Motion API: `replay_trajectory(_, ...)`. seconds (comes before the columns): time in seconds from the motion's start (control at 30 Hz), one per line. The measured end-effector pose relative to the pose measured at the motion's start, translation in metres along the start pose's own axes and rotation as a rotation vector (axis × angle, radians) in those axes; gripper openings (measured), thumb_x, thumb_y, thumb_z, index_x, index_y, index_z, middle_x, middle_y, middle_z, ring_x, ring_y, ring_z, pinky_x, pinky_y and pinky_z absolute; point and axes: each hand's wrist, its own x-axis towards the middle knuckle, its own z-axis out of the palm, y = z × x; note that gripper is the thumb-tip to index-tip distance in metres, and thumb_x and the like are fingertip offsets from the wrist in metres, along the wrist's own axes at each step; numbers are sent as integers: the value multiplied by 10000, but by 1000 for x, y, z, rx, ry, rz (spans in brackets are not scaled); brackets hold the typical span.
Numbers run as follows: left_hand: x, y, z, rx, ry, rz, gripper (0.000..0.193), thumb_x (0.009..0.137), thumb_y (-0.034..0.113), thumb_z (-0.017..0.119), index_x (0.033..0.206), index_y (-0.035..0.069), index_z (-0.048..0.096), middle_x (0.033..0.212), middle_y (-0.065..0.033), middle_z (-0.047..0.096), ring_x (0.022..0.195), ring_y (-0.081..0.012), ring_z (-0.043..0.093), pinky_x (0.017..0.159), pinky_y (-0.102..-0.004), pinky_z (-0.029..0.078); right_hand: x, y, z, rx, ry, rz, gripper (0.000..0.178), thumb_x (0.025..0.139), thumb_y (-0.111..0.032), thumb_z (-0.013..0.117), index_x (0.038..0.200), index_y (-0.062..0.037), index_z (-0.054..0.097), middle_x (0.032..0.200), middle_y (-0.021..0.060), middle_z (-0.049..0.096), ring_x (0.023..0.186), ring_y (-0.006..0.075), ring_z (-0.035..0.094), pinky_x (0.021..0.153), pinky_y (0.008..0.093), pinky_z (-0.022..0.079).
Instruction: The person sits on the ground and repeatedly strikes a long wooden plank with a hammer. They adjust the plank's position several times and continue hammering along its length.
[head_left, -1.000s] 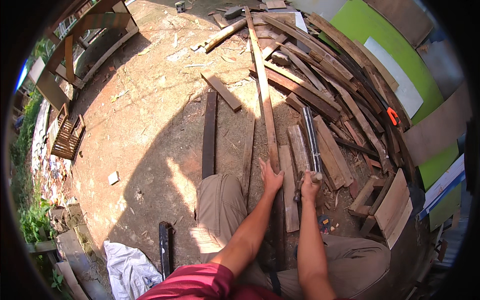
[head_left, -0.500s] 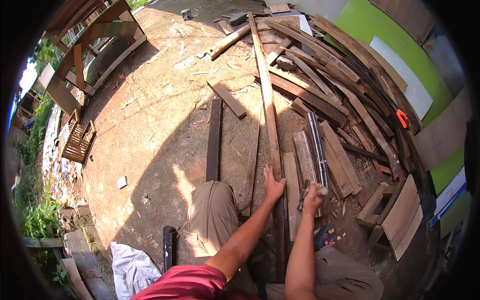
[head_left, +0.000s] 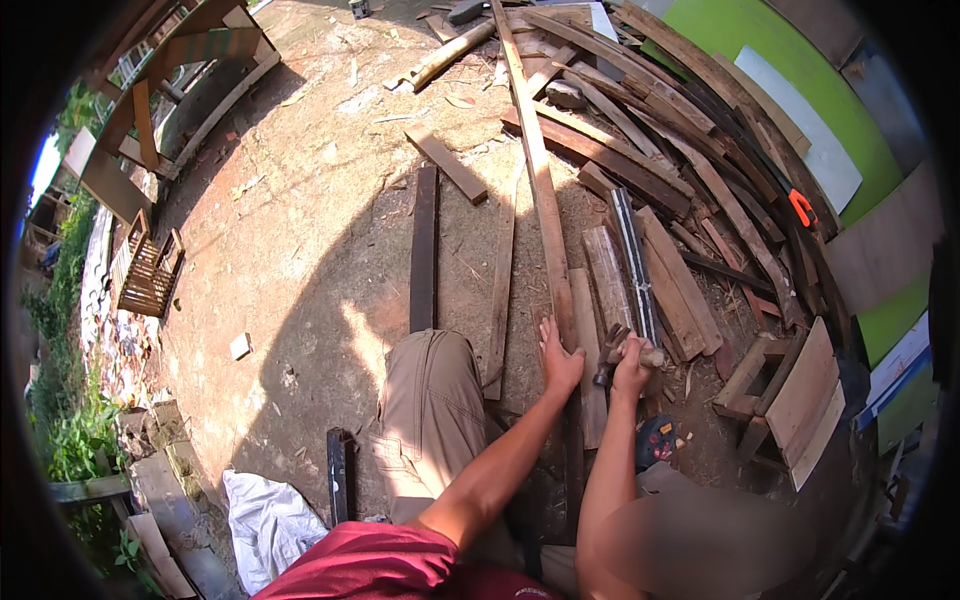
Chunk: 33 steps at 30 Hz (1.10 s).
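long brown wooden plank (head_left: 546, 202): work looks underway, what's left unclear
left hand (head_left: 562, 368) open on plank; right hand (head_left: 630, 370) closed round wooden-handled dark-metal claw hammer (head_left: 608, 357), apart from plank

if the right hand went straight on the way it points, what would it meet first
Probably the dark, white-edged strip lying just beyond the right hand, which grips a hammer; depth is unclear, so it might pass over.
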Motion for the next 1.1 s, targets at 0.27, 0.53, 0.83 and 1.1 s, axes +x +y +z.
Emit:
replay_trajectory(0.27, 89, 76, -10, -160, 133, -110, 948, 780, 250, 801, 1495, -89, 279, 1430, -344, 483, 1341, -464, 480, 1142, -471, 371, 5, 0, 0, -46, 54, -18, 322, 964, -175, 627, 678, -60, 534, 621, 13, 574, 555, 109, 541, 537, 290, 421)
replay_trajectory(0.53, 134, 35, 1, 5, 22, -57, 819, 755, 81, 652, 1471, -105, 302, 1453, -364, 441, 1425, -468, 367, 1207, -492, 252, 7, -5, 4, 3, -58, 59, 291, 932, -140, 655, 673, -52, 555, 624, 7, 583, 565, 104, 545, 540, 284, 422)
replay_trajectory(0.83, -3, 9, -7, 139, 44, -38, 825, 774, 45, 654, 1467, -136, 243, 1615, -373, 121, 1542, -478, 10, 1224, -615, 5, 36, -14, -1, 164, -46, 181, 284, 935, -101, 653, 680, -83, 530, 638, -4, 558, 570, 84, 529, 528, 260, 406)
replay_trajectory(1.1, -14, 5, -26, 192, 148, 50, 985, 855, 430, 766, 1519, -83, 249, 1637, -296, 170, 1556, -404, 81, 1230, -593, 53, 39, -9, 6, 204, 35, 192, 288, 940, -83, 654, 688, -81, 514, 651, 1, 550, 569, 104, 528, 533, 274, 424)
